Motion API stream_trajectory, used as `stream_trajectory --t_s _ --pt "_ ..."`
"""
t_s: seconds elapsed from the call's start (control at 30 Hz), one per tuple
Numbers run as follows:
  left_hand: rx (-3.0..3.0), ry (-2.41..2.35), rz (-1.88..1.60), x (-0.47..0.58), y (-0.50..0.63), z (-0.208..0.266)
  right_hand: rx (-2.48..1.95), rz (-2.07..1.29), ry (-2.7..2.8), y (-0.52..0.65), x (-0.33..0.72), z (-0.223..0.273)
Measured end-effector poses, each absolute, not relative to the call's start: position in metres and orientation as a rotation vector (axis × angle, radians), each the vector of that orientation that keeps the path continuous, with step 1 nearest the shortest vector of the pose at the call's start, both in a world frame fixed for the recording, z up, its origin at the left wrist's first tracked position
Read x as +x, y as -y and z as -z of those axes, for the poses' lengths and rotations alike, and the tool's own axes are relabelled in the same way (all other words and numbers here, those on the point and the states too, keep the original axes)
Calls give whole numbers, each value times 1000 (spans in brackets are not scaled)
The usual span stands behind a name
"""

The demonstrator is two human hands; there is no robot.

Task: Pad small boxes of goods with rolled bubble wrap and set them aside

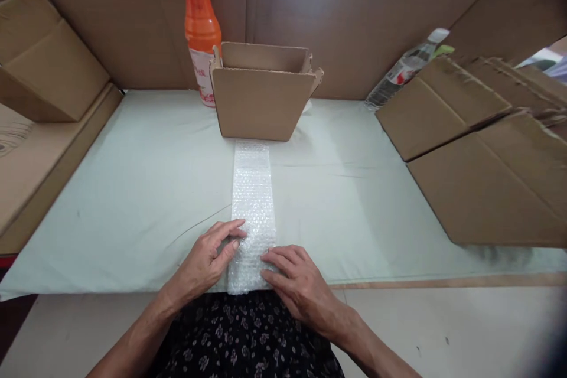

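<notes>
Bubble-wrap strip laid flat on pale green surface, far end at base of open carton, person's left hand and right hand unclenched, fingers over opposite sides of strip's near portion.

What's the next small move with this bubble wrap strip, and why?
Probably slide the left hand and right hand nearer to pinch the bubble wrap strip's near corners: that end lies at the table's front edge, while the hands are at its opposite sides, slightly farther up.
</notes>
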State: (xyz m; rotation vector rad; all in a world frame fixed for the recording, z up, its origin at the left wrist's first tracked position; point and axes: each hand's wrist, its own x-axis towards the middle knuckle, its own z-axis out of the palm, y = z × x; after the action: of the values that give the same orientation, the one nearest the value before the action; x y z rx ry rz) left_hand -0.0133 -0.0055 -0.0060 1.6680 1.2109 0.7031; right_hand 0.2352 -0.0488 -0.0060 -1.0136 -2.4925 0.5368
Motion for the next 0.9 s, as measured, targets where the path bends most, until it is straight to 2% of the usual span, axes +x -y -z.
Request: stream_trajectory --t_s 0.1,0.23,0.53,0.67,0.77,0.9 --pt "1554 -1153 -661 -21 5 3 -984 -626 2296 36 230 6" --pt "1441 -1104 -678 -26 4 -2 -1194 -680 2069 13 225 6" --pt "1633 -1506 -607 -2 -22 1 -1387 -201 1893 -18 214 2" --pt "1785 -1588 -533 3 -29 8 -1214 -245 2128 8 217 -5" --pt "1908 -1670 -633 4 -27 12 -1164 -245 2359 8 214 4" --pt "2123 -1564 -907 -2 -8 7 -1120 -225 2315 -4 212 16"
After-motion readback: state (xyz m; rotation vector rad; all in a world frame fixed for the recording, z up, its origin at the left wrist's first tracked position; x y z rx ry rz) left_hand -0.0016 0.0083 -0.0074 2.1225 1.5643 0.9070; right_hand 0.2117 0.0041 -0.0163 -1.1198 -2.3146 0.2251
